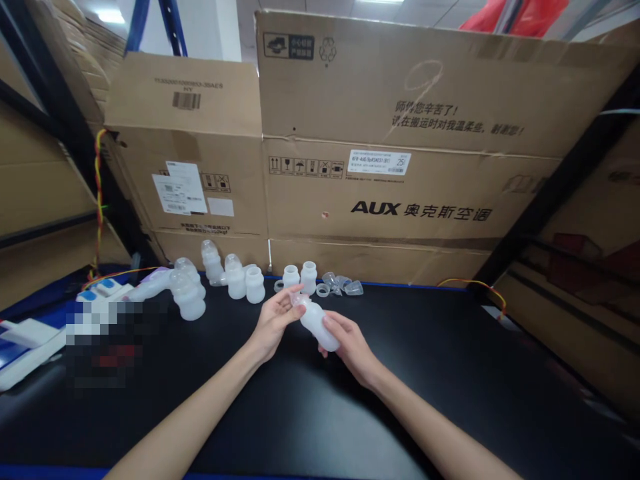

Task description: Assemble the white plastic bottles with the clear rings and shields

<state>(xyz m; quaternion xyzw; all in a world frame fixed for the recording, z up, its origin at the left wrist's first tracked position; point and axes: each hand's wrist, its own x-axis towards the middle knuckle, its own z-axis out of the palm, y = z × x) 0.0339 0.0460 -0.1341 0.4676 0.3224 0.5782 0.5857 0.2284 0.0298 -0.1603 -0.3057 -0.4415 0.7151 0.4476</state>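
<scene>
A white, translucent baby bottle (pixel 315 320) is held tilted above the black table, its top toward the upper left. My right hand (pixel 350 343) wraps round the lower body, thumb on the near side. At the upper end, my left hand (pixel 275 323) grips the clear top piece (pixel 300 298) between thumb and fingers. Just behind the hands stand two open bottles, one on the left (pixel 291 277) and one on the right (pixel 309 277). Clear domed caps (pixel 353 288) and a ring (pixel 323 290) lie to their right.
Several capped bottles (pixel 190 300) stand or lie at the back left, with an open bottle (pixel 255 285) beside them. A white power strip (pixel 105 290) lies at the left. Cardboard panels (pixel 400 233) wall the black table's (pixel 310 420) back; dark frame posts (pixel 520 227) flank it.
</scene>
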